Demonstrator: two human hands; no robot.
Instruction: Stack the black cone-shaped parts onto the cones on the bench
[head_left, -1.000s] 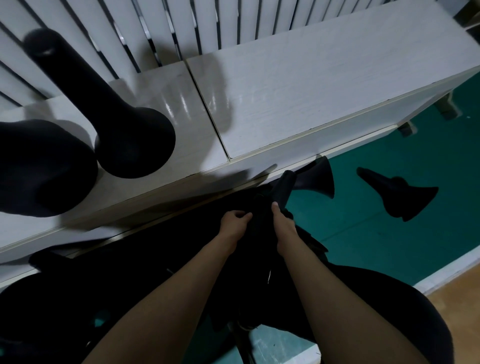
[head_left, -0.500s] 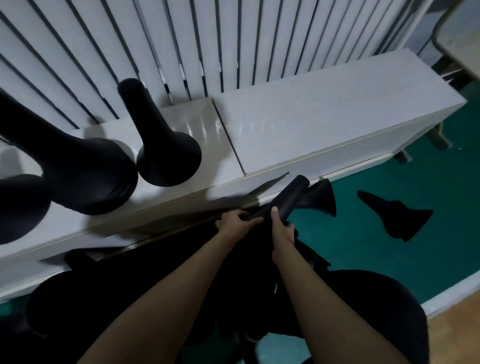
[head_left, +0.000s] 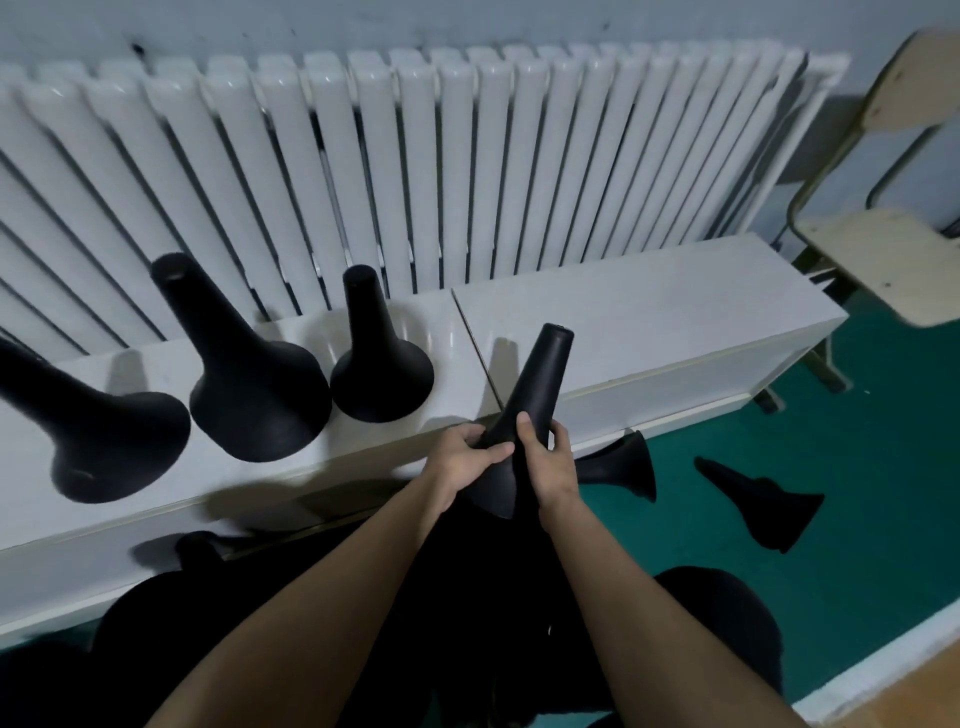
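Both hands grip a black cone (head_left: 540, 384) above the desk's (head_left: 649, 322) front edge. Its narrow end is up and tilts away toward the back edge. The left hand (head_left: 462, 457) wraps the neck just above the flare, thumb laid across it. The right hand (head_left: 545, 460) closes on the other side, thumb running up the neck. The fingers (head_left: 560, 435) of both hands are clamped on the cone, none spread.

We read the low, two-handed hold as a way to leave the flared base free to drop over a standing part. Both forearms reach forward with the wrists close together.

Three targets stand base down on the desk's left half: the near cone (head_left: 382, 374) just left of the held one, the middle cone (head_left: 249, 395) beside it, and the left cone (head_left: 104, 441) toward the left edge.

On the green floor (head_left: 857, 441) below the front edge, one spare cone (head_left: 618, 467) lies on its side just beside the right hand. A far cone (head_left: 763, 499) lies farther right. Both, we judge, await their turn.
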